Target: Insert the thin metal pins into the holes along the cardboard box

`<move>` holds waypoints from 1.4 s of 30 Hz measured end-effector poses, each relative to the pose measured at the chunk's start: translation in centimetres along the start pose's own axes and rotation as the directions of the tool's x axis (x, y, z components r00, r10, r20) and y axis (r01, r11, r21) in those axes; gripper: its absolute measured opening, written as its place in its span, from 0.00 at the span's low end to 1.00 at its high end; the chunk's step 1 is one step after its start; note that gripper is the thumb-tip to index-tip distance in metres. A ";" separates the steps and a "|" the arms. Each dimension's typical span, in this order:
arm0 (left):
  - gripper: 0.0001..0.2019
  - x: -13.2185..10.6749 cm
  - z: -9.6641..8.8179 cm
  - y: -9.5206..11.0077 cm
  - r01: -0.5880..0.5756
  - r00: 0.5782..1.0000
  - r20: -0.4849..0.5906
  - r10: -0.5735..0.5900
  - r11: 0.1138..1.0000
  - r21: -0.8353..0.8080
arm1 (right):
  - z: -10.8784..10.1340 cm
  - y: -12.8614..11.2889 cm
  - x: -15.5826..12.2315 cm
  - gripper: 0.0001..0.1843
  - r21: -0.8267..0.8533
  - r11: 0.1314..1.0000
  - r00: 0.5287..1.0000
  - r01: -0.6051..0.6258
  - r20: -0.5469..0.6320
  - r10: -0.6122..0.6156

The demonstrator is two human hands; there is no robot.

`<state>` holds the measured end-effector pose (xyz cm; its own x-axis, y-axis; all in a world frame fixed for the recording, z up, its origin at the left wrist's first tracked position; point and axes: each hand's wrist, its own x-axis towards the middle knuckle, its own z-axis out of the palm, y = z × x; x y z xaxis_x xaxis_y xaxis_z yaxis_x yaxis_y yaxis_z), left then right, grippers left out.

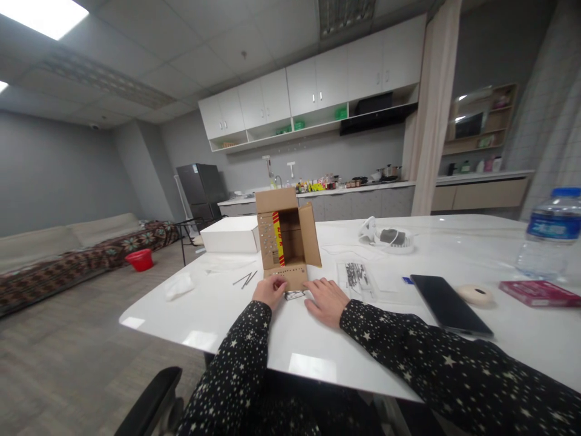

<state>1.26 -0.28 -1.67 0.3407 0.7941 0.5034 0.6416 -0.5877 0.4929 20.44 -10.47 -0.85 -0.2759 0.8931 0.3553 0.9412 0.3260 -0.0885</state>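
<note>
A cardboard box (267,239) with a yellow and red tape strip stands on the white table in front of me, its opening towards me and its flaps out. On its lower flap (297,277) runs a row of small dark marks. My left hand (271,290) is at that flap's left part, thumb and fingers pinched together; what is between them is too small to make out. Flat on the table by the flap's right corner lies my right hand (327,301), fingers stretched out. Thin dark strips (295,295) lie between my hands, below the flap.
Left are a white box (230,234), a crumpled tissue (179,286) and several thin dark sticks (247,279). Right are a clear packet of dark pieces (356,277), a phone (449,304), a beige rounded object (474,295), a maroon box (538,293) and a water bottle (549,236).
</note>
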 end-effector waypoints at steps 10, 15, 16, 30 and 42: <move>0.07 0.0 0.3 0.4 0.001 0.996 0.086 -0.003 1.000 0.027 | -0.5 0.1 0.1 0.19 0.004 1.000 1.000 0.011 -0.016 -0.011; 0.07 0.1 0.4 0.4 -0.020 0.995 0.100 0.015 0.999 0.049 | -0.4 0.3 0.1 0.18 -0.003 1.000 1.000 0.011 -0.016 -0.011; 0.07 0.1 0.3 0.5 -0.015 0.995 0.100 0.009 0.998 0.054 | -0.3 0.3 0.1 0.19 -0.001 1.000 1.000 0.010 -0.017 -0.010; 0.08 0.0 0.6 0.3 0.014 0.988 0.153 -0.024 0.998 0.068 | -0.3 0.3 0.1 0.19 -0.007 1.000 1.000 -0.006 -0.003 0.006; 0.08 -0.1 0.4 0.8 0.041 0.983 0.173 -0.055 0.996 0.083 | -0.1 0.4 0.1 0.18 -0.008 1.000 1.000 -0.009 -0.008 0.009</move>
<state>2.06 -0.76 -1.58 0.4187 0.8399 0.3453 0.7098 -0.5398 0.4526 20.80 -10.31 -0.76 -0.2656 0.8937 0.3616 0.9453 0.3150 -0.0842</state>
